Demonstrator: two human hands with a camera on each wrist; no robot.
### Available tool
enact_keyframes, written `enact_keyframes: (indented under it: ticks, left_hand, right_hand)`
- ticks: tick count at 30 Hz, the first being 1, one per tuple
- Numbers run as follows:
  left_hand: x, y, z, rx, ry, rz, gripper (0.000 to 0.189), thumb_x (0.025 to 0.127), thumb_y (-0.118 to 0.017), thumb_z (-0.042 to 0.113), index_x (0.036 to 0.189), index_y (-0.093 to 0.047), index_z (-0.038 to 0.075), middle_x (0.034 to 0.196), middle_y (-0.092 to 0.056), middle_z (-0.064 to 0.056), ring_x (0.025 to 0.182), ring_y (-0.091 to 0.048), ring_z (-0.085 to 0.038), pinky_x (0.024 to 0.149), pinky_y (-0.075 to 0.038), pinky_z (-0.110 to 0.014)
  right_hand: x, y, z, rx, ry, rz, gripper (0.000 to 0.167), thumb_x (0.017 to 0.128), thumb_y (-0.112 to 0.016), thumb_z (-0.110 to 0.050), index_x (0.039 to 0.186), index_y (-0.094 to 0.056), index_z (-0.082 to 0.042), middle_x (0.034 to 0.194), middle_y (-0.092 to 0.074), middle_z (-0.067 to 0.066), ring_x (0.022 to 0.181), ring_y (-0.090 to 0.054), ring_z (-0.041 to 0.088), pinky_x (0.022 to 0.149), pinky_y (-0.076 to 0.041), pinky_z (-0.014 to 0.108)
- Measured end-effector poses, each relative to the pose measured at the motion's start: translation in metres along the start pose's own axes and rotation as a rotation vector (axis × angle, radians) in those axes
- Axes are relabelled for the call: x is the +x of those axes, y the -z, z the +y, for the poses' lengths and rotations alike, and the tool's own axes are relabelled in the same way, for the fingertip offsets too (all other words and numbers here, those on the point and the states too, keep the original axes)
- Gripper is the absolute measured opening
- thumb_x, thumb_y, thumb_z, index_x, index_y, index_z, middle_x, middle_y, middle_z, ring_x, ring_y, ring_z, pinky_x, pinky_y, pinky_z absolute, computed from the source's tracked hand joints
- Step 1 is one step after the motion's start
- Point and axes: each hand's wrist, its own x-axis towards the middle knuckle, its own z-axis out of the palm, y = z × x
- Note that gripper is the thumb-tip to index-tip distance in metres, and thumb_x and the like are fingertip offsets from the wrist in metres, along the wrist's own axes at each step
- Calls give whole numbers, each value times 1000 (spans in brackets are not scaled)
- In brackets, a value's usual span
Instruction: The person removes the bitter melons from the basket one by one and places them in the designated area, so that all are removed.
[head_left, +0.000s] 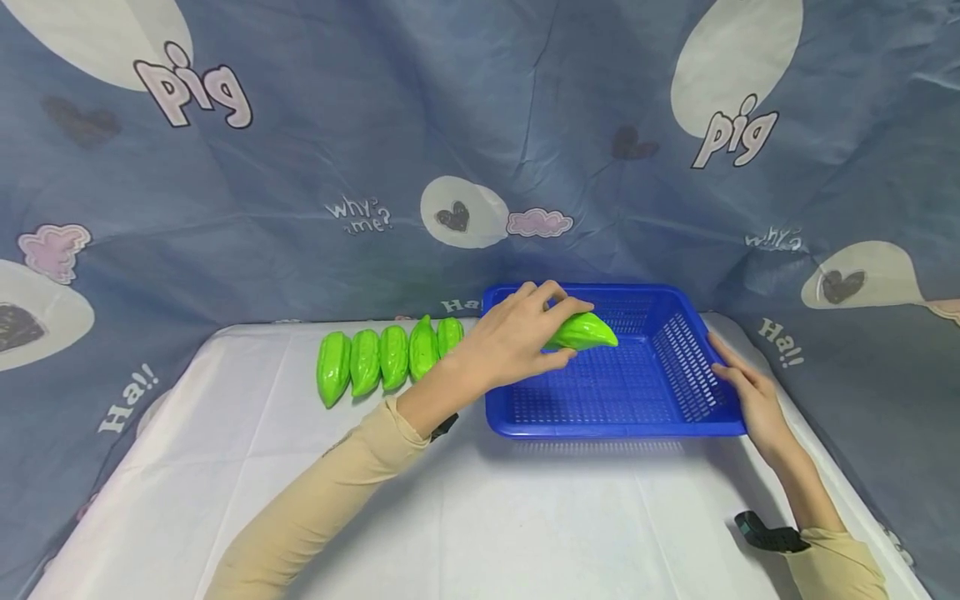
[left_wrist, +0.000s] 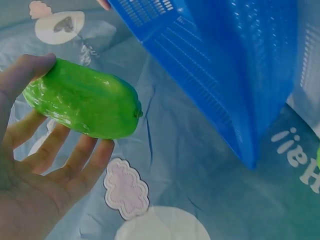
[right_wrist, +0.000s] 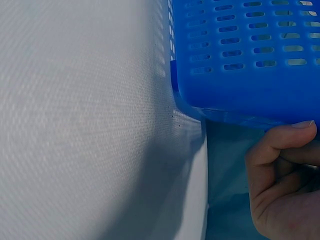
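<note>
My left hand holds a glossy green fruit between thumb and fingers, above the left part of the blue plastic basket. In the left wrist view, this long, rounded green fruit shows a small stem nub at one end; the thumb lies on one side and the fingertips on the other. My right hand grips the basket's right rim, and the right wrist view shows its thumb against the blue rim. Inside the basket, the visible slotted floor is bare.
Several similar green fruits lie in a row on the white-covered table, left of the basket; my left forearm partly covers the rightmost ones. A blue printed cloth hangs behind the table and around its sides.
</note>
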Motion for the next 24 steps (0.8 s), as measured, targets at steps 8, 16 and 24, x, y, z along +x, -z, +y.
enact_keyframes:
  ticks: [8,16,24]
  left_hand:
    - [-16,5,-11,-16,52,26,54,102,-74,38,150,-54,22,136,-66,-5,115,-66,-27,95,-60,-38]
    - [-33,14,-25,-47,106,75,49,102,-76,37,145,-58,21,131,-65,-8,108,-64,-26,88,-60,-40]
    - [-54,18,-43,-132,213,81,52,100,-78,37,146,-60,21,132,-64,-7,109,-65,-25,93,-60,-43]
  right_hand:
    - [-1,0,-1,-2,-6,-9,53,115,-45,-40,167,-34,-37,172,-34,-16,124,-43,-15,91,-36,1]
    - [0,1,-2,-18,-12,-3,53,115,-44,-42,167,-33,-39,176,-30,-6,127,-43,-13,91,-36,0]
    - [0,1,-1,-11,-13,-12,53,116,-44,-43,167,-32,-40,175,-28,-16,143,-35,-12,93,-32,-4]
